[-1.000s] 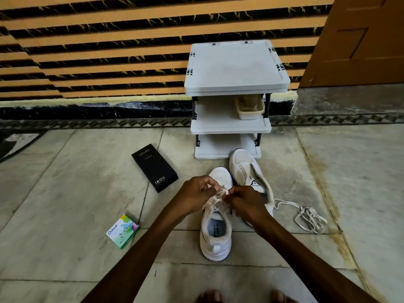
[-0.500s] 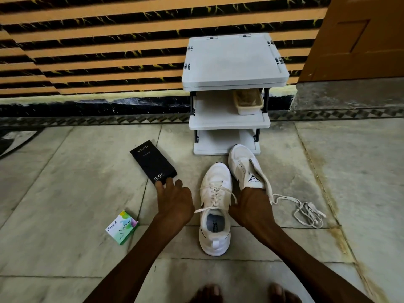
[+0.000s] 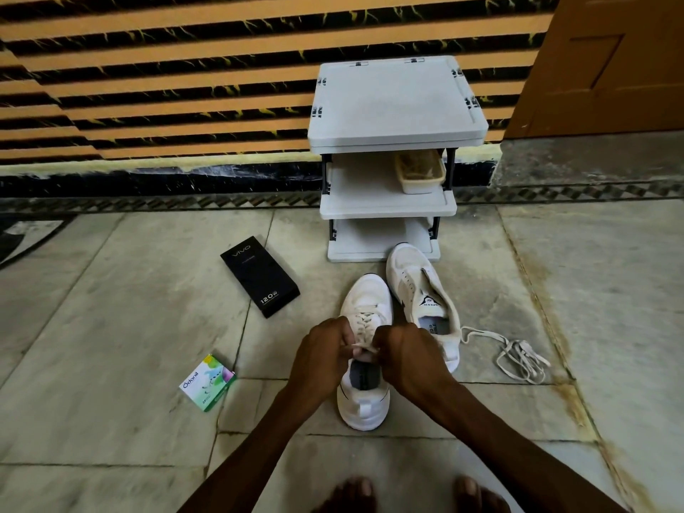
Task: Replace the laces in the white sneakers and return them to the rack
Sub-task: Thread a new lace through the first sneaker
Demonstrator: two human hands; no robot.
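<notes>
Two white sneakers stand on the stone floor in front of a grey three-shelf rack (image 3: 398, 138). The near sneaker (image 3: 364, 409) is laced; my left hand (image 3: 320, 359) and my right hand (image 3: 409, 359) meet over its tongue, each pinching an end of its lace (image 3: 364, 349). The far sneaker (image 3: 420, 290) lies beside it on the right with its tongue open and no lace through it. A loose white lace (image 3: 518, 355) trails on the floor to the right of that shoe.
A black phone box (image 3: 259, 275) lies left of the shoes, and a small green-and-white box (image 3: 208, 382) sits nearer me. A beige tray (image 3: 420, 172) rests on the rack's middle shelf. My bare toes (image 3: 351, 494) show at the bottom edge. A brown door (image 3: 610, 61) stands at the right.
Half a second ago my hands were spread apart beside the near sneaker, pulling its lace ends outward. Now both have come back together over the tongue, pinching the lace ends.
</notes>
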